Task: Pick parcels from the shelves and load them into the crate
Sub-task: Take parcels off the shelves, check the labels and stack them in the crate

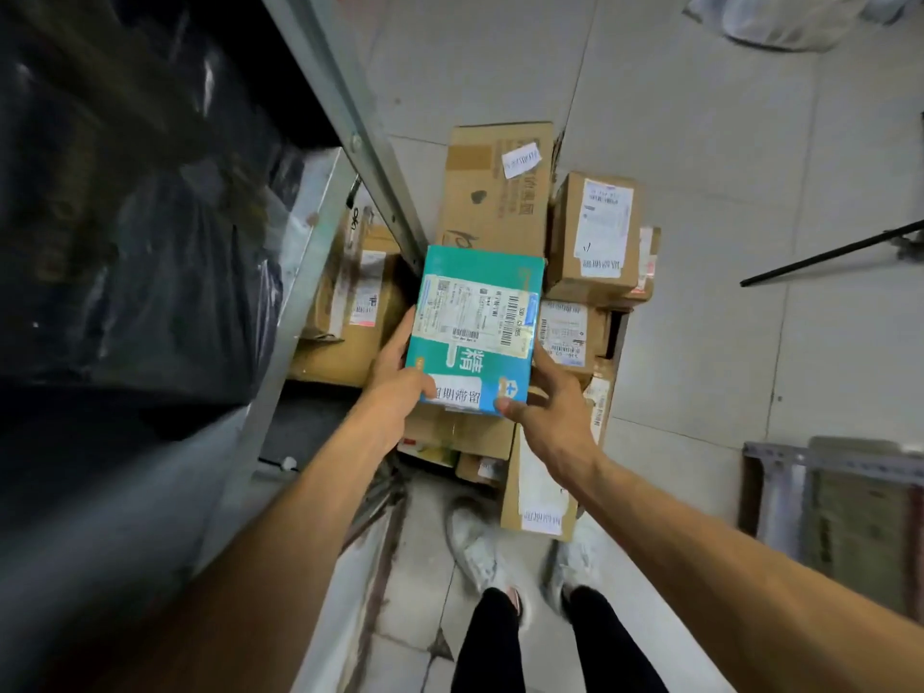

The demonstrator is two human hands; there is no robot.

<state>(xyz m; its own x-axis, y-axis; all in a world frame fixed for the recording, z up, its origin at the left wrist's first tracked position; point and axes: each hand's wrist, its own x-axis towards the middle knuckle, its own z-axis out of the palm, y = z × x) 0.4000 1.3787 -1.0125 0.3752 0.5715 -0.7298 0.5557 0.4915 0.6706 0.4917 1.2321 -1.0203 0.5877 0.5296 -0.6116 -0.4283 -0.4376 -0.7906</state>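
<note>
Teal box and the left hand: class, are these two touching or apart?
Touching. The head view shows the left hand gripping the teal box at its left edge, thumb on top.

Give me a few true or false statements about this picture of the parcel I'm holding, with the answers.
1. The left hand and right hand both hold the teal box. True.
2. The teal box carries no label. False: a white barcode label is stuck on it.
3. Brown cardboard boxes lie beneath it. True.
4. Everything stands on wooden planks. False: the floor is pale tile.
</note>
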